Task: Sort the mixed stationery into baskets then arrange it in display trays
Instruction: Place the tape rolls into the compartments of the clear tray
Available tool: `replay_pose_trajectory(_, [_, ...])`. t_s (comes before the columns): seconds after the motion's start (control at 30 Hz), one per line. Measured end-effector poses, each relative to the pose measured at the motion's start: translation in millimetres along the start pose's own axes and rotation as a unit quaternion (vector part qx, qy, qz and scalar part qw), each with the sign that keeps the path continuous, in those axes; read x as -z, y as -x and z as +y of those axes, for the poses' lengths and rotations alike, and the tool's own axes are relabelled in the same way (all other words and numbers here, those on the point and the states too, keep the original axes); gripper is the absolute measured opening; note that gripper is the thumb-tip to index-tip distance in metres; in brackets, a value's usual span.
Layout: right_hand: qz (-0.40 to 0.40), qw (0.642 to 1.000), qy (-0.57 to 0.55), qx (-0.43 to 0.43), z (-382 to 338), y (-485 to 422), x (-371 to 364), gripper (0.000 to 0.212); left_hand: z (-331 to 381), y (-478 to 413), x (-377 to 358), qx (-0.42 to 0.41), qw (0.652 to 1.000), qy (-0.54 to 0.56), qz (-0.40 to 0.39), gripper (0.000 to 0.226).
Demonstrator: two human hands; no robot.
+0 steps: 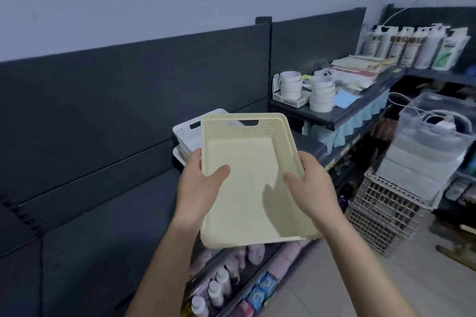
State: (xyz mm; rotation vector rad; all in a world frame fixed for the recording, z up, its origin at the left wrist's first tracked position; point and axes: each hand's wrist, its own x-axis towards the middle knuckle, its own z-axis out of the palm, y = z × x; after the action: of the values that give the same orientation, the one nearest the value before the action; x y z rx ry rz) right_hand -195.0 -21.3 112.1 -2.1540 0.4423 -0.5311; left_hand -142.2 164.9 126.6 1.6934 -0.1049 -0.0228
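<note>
A cream basket [233, 130] fills the centre of the frame, held in the air by both hands and tilted so that its bare inside faces the camera. It holds nothing. A handle slot is cut into its far wall, with a patch of small holes near the far right corner.

The left hand [199, 183] grips the basket's left rim, thumb lying inside against the floor and fingers curled underneath. The right hand [313, 183] grips the right rim the same way — thumb inside, fingers below and out of sight.

Just behind the cream basket, left of centre, a white basket [186, 134] with its own handle slot sits atop something white on a dark shelf surface.

In the upper right a dark shelf [332, 119] carries two stacks of white tape rolls [322, 96], a blue sheet [345, 99] and a pile of flat paper goods [360, 67]. Beyond them, at the far upper right, stands a row of white bottles [412, 46].

At the right edge a clear plastic bin [432, 141] rests above lattice crates [381, 213] on the tiled floor. At the bottom of the frame, below the basket, a lower shelf holds small white-capped bottles [213, 291] — their labels are too blurred to read.
</note>
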Motion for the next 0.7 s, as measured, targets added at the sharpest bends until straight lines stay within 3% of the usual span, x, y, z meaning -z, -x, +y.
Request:
replay_pose_trajectory(0.4, [-0.094,0.989,-0.047,0.102,-19.2,-162.7,-55.0,0.024,11.2,-117.4,-13.4,-0.011,0.986,-0.044,0.161,0.038])
replay_pose_trajectory(0.7, [-0.138,0.982,0.028,0.127,-23.0,-217.4,-91.2,0.016,-6.4,-164.1,-11.0,0.017,0.981,-0.027,0.191,0.032])
